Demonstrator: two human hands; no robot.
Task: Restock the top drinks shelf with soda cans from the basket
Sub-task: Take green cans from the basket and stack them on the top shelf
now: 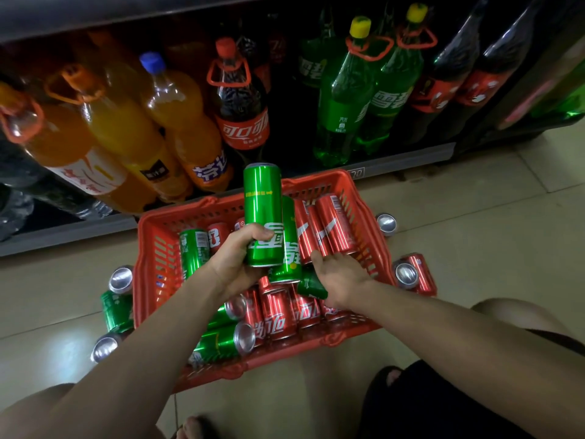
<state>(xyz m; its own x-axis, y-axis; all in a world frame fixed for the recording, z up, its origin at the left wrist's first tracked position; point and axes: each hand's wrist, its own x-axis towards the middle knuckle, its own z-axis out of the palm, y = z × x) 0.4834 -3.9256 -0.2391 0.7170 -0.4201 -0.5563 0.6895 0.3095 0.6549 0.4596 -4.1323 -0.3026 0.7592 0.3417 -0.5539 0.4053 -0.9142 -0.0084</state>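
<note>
At frame centre you have a tall green soda can (263,213) held upright above the red basket (148,248), with your left hand (235,264) gripping its lower half. The basket sits on the floor in mid-frame, filled with green and red cans (278,318) lying on their sides, some leaning against its far right wall.

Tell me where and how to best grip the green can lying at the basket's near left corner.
Take the green can around its middle, coming from above. It lies on its side with its silver end toward the right, so the curved wall faces up; the red basket rim blocks a low approach.
</note>
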